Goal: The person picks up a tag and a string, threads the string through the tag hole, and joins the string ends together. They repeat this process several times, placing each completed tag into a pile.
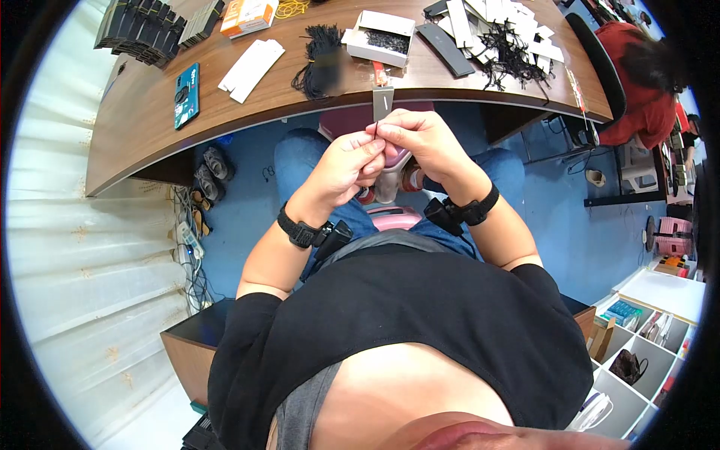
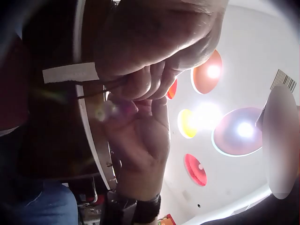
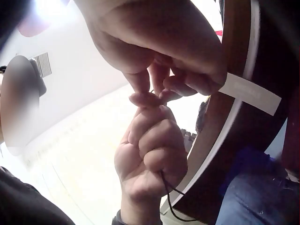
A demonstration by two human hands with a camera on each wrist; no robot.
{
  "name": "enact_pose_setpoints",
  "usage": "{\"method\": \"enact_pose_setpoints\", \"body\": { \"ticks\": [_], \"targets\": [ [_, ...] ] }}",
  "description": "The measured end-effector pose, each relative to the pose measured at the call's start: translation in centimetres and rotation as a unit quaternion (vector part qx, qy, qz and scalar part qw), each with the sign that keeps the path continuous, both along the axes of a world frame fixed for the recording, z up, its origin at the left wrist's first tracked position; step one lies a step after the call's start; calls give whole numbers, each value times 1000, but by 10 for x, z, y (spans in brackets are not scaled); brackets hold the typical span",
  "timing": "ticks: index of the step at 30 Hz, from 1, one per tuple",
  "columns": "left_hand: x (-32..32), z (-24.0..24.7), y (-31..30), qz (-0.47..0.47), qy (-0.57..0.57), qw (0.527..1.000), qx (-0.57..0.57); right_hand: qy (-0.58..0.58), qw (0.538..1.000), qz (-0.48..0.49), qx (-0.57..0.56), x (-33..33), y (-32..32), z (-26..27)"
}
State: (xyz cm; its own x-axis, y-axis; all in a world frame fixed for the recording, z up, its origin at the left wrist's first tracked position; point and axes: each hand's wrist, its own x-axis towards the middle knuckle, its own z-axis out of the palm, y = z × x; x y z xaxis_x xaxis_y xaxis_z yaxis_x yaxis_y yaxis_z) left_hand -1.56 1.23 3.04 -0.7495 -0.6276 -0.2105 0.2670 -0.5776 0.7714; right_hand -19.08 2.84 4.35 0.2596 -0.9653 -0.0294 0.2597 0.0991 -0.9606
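Observation:
Both hands meet in front of the table edge in the head view. My left hand (image 1: 349, 163) pinches a thin black cord, and a loop of the cord (image 3: 169, 202) hangs below its curled fingers in the right wrist view. Thumb and fingertips of my right hand (image 1: 426, 142) pinch at the same spot, where a short dark piece of cord shows. A flat grey hang tag (image 1: 383, 103) juts from beside the right fingers toward the table. It looks pale, with faint lettering, in the right wrist view (image 3: 253, 95). The fingers hide its near end.
On the wooden table (image 1: 150, 112) lie a bundle of black cords (image 1: 322, 60), a white box of small black pieces (image 1: 380, 39), blank white tags (image 1: 252, 69), a heap of corded tags (image 1: 502, 41), a dark strip (image 1: 445, 50) and a blue phone box (image 1: 187, 96). Another person (image 1: 637, 82) sits at the right.

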Motion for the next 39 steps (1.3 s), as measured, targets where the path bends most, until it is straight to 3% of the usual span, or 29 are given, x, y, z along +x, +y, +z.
{"method": "enact_pose_setpoints", "body": {
  "ticks": [4,6,10,12,13,15,18,19,23,26,29,32,35,38,39],
  "targets": [
    [-3,-1,2,22,-11,1000,-15,12,999,-40,31,2,0,0],
    [-5,-2,1,54,-35,997,-52,-44,997,-47,52,4,-2,-4],
    [-12,-10,-2,135,-94,959,-229,-75,994,-38,67,6,-13,-3],
    [-10,-10,-7,151,-109,949,-253,74,997,-32,-5,-3,-29,2],
    [-10,-5,-8,163,-114,947,-251,156,982,-79,-65,-8,-42,7],
    [-4,-2,-13,155,-110,955,-227,343,911,-157,-168,-20,-72,29],
    [-3,-1,-18,162,-102,955,-225,566,736,-191,-319,-44,-126,33],
    [-3,0,-19,163,-102,955,-226,632,687,-193,-304,-43,-137,31],
    [-1,0,-19,161,-108,948,-251,752,596,-128,-251,-32,-154,22],
    [5,-1,-20,171,-93,956,-219,765,581,-147,-238,-29,-159,17],
    [7,0,-19,191,-82,955,-214,741,596,-185,-248,-31,-155,13],
    [6,-1,-20,198,-69,959,-192,694,598,-236,-325,-35,-148,13],
    [2,-1,-19,197,-66,961,-182,674,624,-207,-336,-39,-151,11],
    [1,2,-17,196,-68,961,-180,613,635,-309,-354,-36,-144,16],
    [1,2,-17,197,-67,960,-185,560,665,-332,-366,-35,-139,19]
  ]
}}
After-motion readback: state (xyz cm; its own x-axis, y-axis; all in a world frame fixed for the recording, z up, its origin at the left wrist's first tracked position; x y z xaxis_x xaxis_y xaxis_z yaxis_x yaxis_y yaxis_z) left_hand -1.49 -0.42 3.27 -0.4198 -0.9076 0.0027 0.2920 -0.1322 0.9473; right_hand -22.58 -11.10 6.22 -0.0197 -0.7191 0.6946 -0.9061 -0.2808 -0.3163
